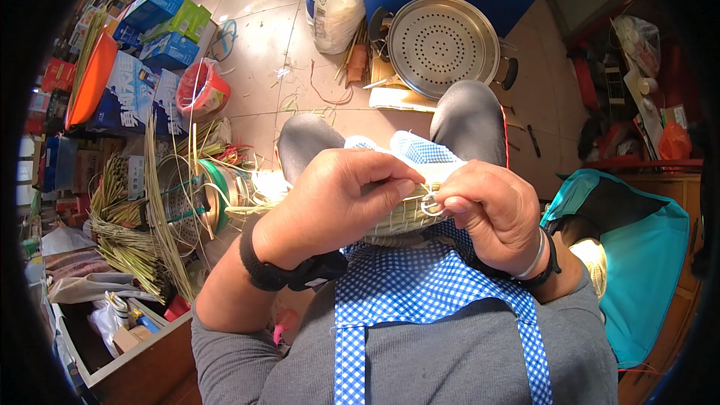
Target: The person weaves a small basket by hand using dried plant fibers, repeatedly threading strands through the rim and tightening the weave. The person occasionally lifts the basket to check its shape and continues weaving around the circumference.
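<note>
A pale woven straw piece point(397, 223) rests at my lap, between my knees and the checked apron point(420, 285). My left hand point(341, 191) is closed over its left side, thumb and forefinger pinching a thin straw strand at the upper edge. At the right side my right hand point(496, 214) is closed too, its fingertips pinched at a small white loop point(430, 204) that looks like cord or a straw strip. Both hands hide much of the weave. Loose straw ends point(255, 208) stick out to the left, below my left hand.
Bundles of dried straw point(124, 236) stand at the left by a green-rimmed container point(215, 193). A red bucket point(202, 90) and stacked boxes are farther left. A perforated steamer pan point(442, 45) lies beyond my knees. Teal fabric point(637, 270) hangs at the right.
</note>
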### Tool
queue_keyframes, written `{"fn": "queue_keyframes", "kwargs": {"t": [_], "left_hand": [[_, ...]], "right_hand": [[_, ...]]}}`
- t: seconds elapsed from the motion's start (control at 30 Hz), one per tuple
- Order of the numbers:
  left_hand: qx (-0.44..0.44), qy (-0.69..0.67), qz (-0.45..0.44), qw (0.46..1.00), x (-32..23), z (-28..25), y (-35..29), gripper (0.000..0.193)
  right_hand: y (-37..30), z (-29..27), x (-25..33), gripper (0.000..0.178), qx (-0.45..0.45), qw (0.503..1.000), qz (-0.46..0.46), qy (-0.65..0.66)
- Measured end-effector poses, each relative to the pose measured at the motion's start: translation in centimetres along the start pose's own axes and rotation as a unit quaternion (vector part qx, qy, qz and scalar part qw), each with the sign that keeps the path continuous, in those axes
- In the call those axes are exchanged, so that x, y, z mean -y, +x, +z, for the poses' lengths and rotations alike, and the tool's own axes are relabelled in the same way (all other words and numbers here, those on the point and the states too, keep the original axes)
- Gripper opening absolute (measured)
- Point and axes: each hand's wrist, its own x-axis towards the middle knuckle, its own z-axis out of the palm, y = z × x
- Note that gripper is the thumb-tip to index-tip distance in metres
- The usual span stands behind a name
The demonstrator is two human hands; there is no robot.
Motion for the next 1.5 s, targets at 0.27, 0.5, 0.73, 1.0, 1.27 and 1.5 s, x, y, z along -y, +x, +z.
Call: {"fn": "queue_keyframes", "kwargs": {"t": [0.27, 0.5, 0.73, 1.0, 1.27, 1.5], "left_hand": [[-0.035, 0.049, 0.052, 0.997, 0.0, 0.7, 0.1, 0.012], [-0.052, 0.103, 0.118, 0.986, 0.2, 1.2, -0.1, 0.012], [-0.063, 0.135, 0.159, 0.976, -0.4, 1.9, -0.5, 0.013], [0.030, 0.330, 0.290, 0.898, -4.1, 2.4, -1.5, 0.023], [0.112, 0.337, 0.336, 0.872, -5.2, 4.4, -1.8, 0.018], [0.054, 0.222, 0.202, 0.952, -3.9, 2.5, -1.3, 0.015]], "right_hand": [[0.5, -0.1, -0.2, 0.011, 0.067, 0.997, 0.025, -0.020], [0.5, -0.1, 0.1, 0.013, 0.082, 0.990, 0.001, -0.114], [0.2, -0.5, 1.2, 0.015, 0.062, 0.994, -0.017, -0.091], [2.9, -4.0, 1.1, 0.022, 0.306, 0.914, 0.235, 0.124], [-0.5, 0.3, -2.9, 0.019, 0.329, 0.787, 0.362, 0.376], [2.0, -0.4, -4.8, 0.020, 0.061, 0.680, 0.359, 0.637]]}}
